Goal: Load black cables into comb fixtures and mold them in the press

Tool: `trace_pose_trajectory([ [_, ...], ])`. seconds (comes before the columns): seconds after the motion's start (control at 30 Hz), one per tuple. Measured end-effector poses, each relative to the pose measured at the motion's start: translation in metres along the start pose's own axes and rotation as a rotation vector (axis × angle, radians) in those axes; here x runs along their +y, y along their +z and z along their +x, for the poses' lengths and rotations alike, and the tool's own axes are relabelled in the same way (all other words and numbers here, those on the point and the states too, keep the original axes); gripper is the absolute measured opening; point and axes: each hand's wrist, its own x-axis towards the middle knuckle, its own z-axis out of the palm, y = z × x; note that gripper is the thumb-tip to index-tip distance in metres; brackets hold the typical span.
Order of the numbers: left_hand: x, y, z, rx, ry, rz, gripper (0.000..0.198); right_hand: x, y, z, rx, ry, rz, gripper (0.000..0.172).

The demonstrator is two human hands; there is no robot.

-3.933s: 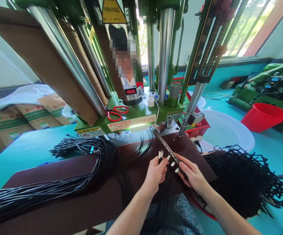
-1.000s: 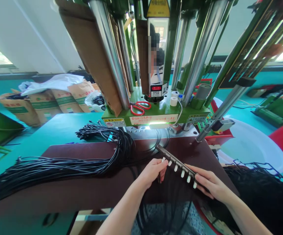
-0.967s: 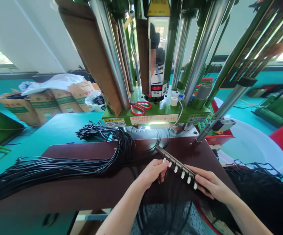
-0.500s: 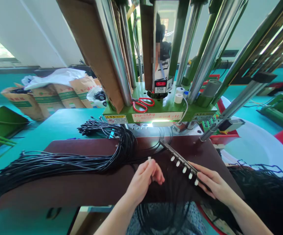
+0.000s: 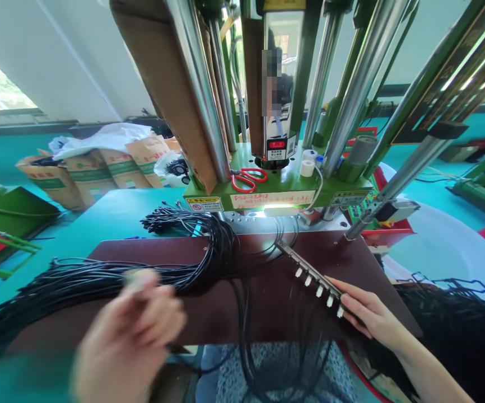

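Observation:
My right hand (image 5: 366,310) grips the near end of a narrow metal mould bar (image 5: 307,268), which slants across the brown board. Several small white connectors (image 5: 319,291) stick out along its near side, with black cables (image 5: 246,336) hanging below. My left hand (image 5: 137,324), smeared by motion, is at the left front, well apart from the bar. Its fingers are curled closed around what looks like a cable, with a pale tip at the thumb; a dark cable trails from beside the hand towards my lap.
A thick bundle of black cables (image 5: 112,274) lies across the brown board (image 5: 267,313). Behind stands a green press (image 5: 209,193) with steel columns and red-handled scissors (image 5: 248,179) on it. Paper sacks (image 5: 95,170) are at back left; a white round tub (image 5: 448,246) is at right.
My left hand has swept from beside the bar to the left and nearer to me. My right hand and the bar have stayed nearly still; the view has shifted slightly.

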Motion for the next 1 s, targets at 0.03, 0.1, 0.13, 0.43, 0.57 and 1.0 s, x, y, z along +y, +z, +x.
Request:
trace_pose_trajectory([
  [0.03, -0.022, 0.016, 0.013, -0.05, -0.027, 0.005, 0.02, 0.0, 0.0, -0.001, 0.008, -0.001, -0.002, 0.062],
  [0.1, -0.07, 0.044, 0.037, -0.158, -0.147, 0.09, 0.022, 0.001, 0.0, -0.002, 0.019, -0.008, -0.004, 0.061],
  [0.13, -0.093, 0.055, 0.048, -0.189, -0.18, 0.155, 0.024, 0.001, 0.001, -0.002, 0.024, -0.017, -0.002, 0.06],
  [0.43, -0.161, 0.063, 0.077, -0.185, 0.21, 0.887, 0.018, -0.001, 0.002, -0.002, 0.027, -0.061, -0.004, 0.059],
  [0.57, -0.156, 0.063, 0.078, -0.19, 0.255, 1.018, 0.017, -0.002, 0.001, -0.001, 0.012, -0.059, -0.015, 0.06],
  [1.0, -0.151, 0.064, 0.087, -0.217, 0.302, 1.259, 0.017, 0.004, 0.0, 0.0, -0.077, -0.129, -0.246, 0.059],
])
